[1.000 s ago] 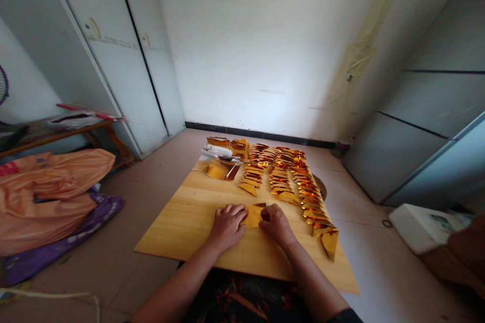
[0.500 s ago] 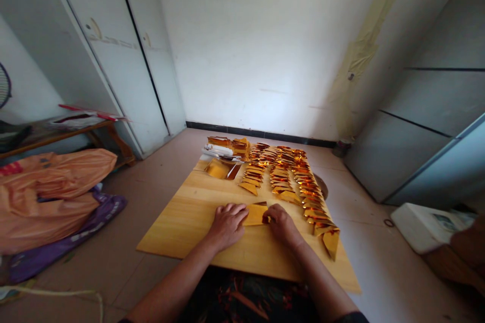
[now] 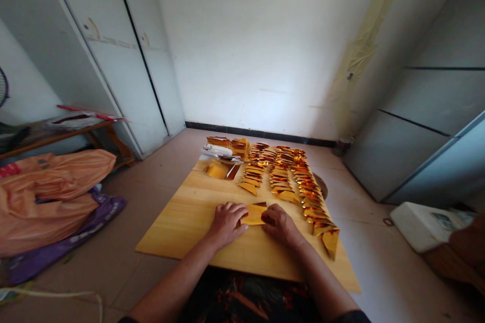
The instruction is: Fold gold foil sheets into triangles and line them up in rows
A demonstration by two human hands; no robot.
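A small piece of gold foil paper [image 3: 253,215] lies on the wooden board [image 3: 182,217] between my two hands. My left hand [image 3: 227,221] grips its left end, the thumb low and the fingers curled over the top. At the other end, my right hand [image 3: 279,222] has its fingers bent in and closed on the paper's edge. A darker brown strip shows along the paper's upper edge. Beyond my hands stand rows of folded gold paper pieces [image 3: 280,174], packed closely one behind another. My fingertips partly hide both ends of the paper.
At the board's far left lie flat gold sheets [image 3: 216,168], a white roll-shaped item [image 3: 217,150] and bundled gold paper [image 3: 239,148]. An orange cloth-like heap [image 3: 56,176] and a purple bag [image 3: 71,239] are on the floor at left. A white box [image 3: 426,227] sits at right.
My left thumb has moved out to the right along the paper's lower edge. The right fingers have shifted slightly left and curled further over the right end.
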